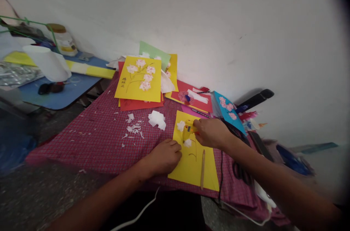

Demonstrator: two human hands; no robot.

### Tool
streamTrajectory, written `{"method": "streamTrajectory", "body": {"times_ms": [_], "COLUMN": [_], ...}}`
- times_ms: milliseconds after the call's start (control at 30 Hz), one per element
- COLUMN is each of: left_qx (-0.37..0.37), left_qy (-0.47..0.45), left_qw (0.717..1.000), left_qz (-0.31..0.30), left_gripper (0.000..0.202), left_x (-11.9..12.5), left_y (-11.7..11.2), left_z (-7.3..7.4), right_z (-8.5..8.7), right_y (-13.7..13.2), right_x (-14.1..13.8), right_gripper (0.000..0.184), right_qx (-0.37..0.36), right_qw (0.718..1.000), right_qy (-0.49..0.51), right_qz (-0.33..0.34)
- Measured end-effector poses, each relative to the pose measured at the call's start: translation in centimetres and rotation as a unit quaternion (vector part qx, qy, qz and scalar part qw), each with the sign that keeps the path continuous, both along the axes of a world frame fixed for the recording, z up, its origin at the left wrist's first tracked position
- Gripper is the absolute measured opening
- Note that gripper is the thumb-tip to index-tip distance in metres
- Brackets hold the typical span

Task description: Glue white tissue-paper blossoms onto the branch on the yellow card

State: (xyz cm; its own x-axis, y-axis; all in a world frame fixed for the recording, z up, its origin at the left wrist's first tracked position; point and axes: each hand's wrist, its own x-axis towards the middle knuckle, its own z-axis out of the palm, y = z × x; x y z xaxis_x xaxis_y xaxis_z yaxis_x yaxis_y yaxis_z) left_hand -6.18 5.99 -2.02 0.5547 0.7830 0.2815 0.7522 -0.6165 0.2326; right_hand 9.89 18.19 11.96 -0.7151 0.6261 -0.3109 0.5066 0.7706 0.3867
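In my right hand (209, 132) is a yellow glue gun (187, 132), its nozzle pointing down at a white paper flower (187, 143). That flower lies on a yellow sheet (182, 171), which also bears a second white flower (181, 125) and a thin drawn stem. My left hand (166, 156) rests at the sheet's left edge with its fingers curled in; whether anything is between them is hidden. A pencil (202, 169) lies on the lower right part of the sheet. Left of the sheet are a pile of white paper pieces (157, 119) and scattered scraps (133, 128).
A finished flower picture on yellow paper (138, 90) lies at the back over red sheets. Farther right are a red sheet (202, 101), a blue flower card (222, 109) and scissors (242, 173). A blue table (41, 94) with paper rolls (47, 64) stands left; a wall is behind.
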Motion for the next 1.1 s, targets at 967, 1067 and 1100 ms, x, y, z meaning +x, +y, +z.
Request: {"method": "streamTrajectory", "body": {"times_ms": [967, 1067, 1100], "left_qx": [-0.006, -0.004, -0.005], "left_qy": [-0.011, -0.008, -0.008], "left_qw": [1.0, 1.0, 1.0], "left_qz": [-0.001, -0.002, -0.003], "left_gripper": [0.005, 0.005, 0.005], "left_x": [-0.04, -0.04, -0.05], "left_y": [-0.02, -0.03, -0.04], "left_z": [-0.13, -0.06, 0.0], "right_z": [-0.09, -0.05, -0.05], "right_y": [0.16, 0.19, 0.2], "right_x": [-0.13, -0.17, -0.16], "right_gripper": [0.021, 0.021, 0.021], "right_qx": [-0.014, -0.017, -0.017], "right_qw": [1.0, 0.999, 0.999], "right_qy": [-0.019, -0.024, -0.025], "right_qz": [0.016, 0.018, 0.018]}}
